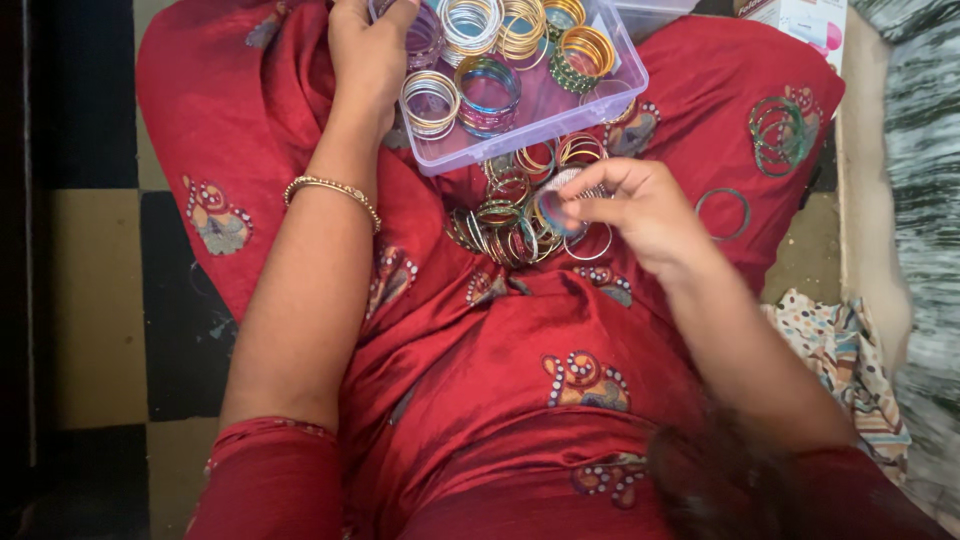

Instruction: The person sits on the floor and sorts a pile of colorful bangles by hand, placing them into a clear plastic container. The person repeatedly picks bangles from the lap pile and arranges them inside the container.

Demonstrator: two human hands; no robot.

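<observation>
At centre frame, the right hand (pixel 640 210) pinches a few thin bangles (pixel 575 205) between closed fingertips, just above the loose bangle pile (pixel 505 225) on the red-draped lap. The left hand (pixel 368 55), upper centre, grips the clear plastic box (pixel 540 105) of sorted bangle stacks.

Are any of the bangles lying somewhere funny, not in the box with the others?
Yes. Most sets sit in the clear plastic box, but a loose heap of bangles lies on the red lap under the right hand. A green stack and a single thin bangle lie apart on the knee.
</observation>
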